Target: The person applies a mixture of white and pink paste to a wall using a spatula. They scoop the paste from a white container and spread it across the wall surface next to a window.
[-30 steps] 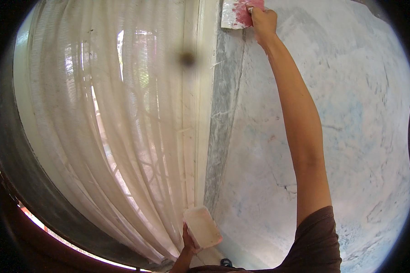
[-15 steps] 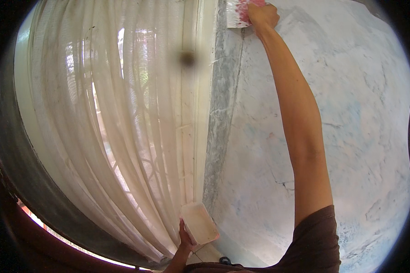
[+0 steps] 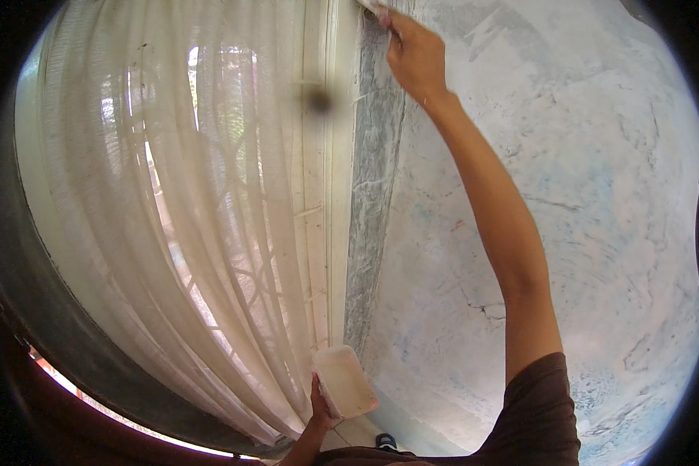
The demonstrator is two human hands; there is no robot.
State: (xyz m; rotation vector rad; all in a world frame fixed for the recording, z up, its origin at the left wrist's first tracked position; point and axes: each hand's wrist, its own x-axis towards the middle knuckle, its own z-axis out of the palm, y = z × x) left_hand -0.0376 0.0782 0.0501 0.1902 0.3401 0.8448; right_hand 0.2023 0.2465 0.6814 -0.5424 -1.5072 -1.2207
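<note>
High up, my right hand [image 3: 418,54] is closed on a flat putty spreader [image 3: 372,7]. The spreader shows nearly edge-on, cut by the top of the view, beside the grey strip [image 3: 373,147] at the wall's edge; whether it touches there I cannot tell. Low down, my left hand [image 3: 319,404] grips the near left side of a shallow, pale rectangular tub [image 3: 346,380]. The tub tilts toward me, with an off-white inside and a pinkish smear at one corner.
A whitish wall [image 3: 458,233] with blue-grey patches and cracks fills the right. Sheer cream curtains [image 3: 210,233] hang on the left next to a cream frame [image 3: 336,233]. Below the tub, a dark shoe [image 3: 385,442] stands on the tiled floor [image 3: 353,432].
My right hand has moved left and slightly down, turning the spreader from its broad, red-smeared face to nearly edge-on. The left hand still holds the tub, almost unmoved.
</note>
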